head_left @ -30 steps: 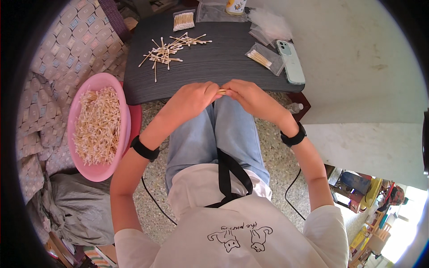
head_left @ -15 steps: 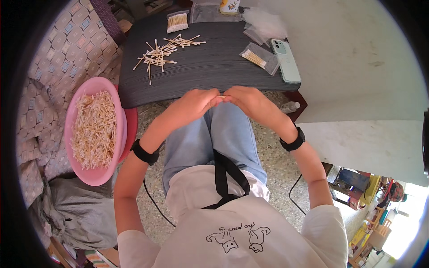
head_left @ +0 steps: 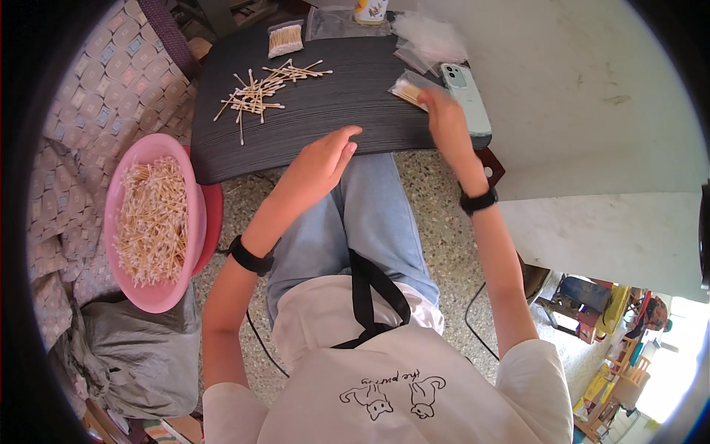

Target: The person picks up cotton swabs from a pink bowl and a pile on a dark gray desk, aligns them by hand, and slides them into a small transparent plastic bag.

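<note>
Both hands have parted: half a second ago they met over the lap, with thin swabs pinched between the fingertips. Now the bare left hand [head_left: 316, 166] is at the near edge of the black, wood-grained counter [head_left: 325, 111], its thumb standing apart from the forefinger, so it is spread a little. The bare right hand [head_left: 446, 126] has gone forward and to the right. It is now at the small clear plastic bag [head_left: 402, 80], which contains a few wooden cotton swabs with white tips [head_left: 408, 92]. This hand is blurred and its fingers cover one end of the bag, so I cannot tell whether it pinches the bag, a swab or nothing.

Close beside the right hand lies a pale green smartphone [head_left: 472, 107], and this narrows the room on that side. Behind the bag is a loose heap of thin clear plastic bags [head_left: 430, 38]. Toward the left of the counter, a loose scatter of wooden swabs [head_left: 259, 92] remains as it was, with some sticks crossing others. Beyond it stay a filled clear packet of swabs [head_left: 285, 40], a flat clear plastic bag [head_left: 336, 24] and a white cup with a printed pattern [head_left: 371, 10]. At the left of the counter, well apart from the right hand, there is an oval pink plastic basin [head_left: 198, 222] heaped with many swabs.
</note>
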A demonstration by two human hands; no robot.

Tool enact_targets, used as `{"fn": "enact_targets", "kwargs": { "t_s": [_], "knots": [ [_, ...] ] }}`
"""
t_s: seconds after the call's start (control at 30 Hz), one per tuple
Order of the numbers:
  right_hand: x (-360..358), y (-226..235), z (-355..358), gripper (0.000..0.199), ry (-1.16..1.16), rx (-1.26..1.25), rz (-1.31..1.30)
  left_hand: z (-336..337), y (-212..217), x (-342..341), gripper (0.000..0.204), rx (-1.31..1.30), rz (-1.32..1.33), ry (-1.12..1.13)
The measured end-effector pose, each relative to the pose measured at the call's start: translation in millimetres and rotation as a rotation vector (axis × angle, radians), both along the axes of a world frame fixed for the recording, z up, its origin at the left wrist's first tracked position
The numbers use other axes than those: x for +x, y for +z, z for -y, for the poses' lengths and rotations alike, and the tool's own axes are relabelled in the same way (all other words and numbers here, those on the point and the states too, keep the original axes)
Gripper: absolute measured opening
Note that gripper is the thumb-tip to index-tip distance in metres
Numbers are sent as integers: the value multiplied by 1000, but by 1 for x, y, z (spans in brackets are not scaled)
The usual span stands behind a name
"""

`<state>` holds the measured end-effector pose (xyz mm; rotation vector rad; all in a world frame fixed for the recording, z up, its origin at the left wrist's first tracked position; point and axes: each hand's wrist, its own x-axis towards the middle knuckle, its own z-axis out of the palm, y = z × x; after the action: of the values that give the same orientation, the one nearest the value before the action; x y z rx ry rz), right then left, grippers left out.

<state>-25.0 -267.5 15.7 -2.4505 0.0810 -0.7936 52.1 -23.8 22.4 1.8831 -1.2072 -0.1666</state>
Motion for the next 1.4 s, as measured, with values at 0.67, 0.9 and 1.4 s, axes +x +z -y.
{"fn": "enact_targets", "kwargs": {
  "t_s": [0.67, 0.9, 1.4],
  "knots": [
    [67, -27, -70, 21, 209, 325, -78, 4, -9, 3, 10, 35, 16, 35],
    [31, 17, -33, 21, 30, 465, 34, 37, -9, -11, 10, -153, -19, 161],
    [-52, -2, -23, 19, -113, 204, -259, 73, -31, -21, 15, -78, 475, 408]
  ]
}}
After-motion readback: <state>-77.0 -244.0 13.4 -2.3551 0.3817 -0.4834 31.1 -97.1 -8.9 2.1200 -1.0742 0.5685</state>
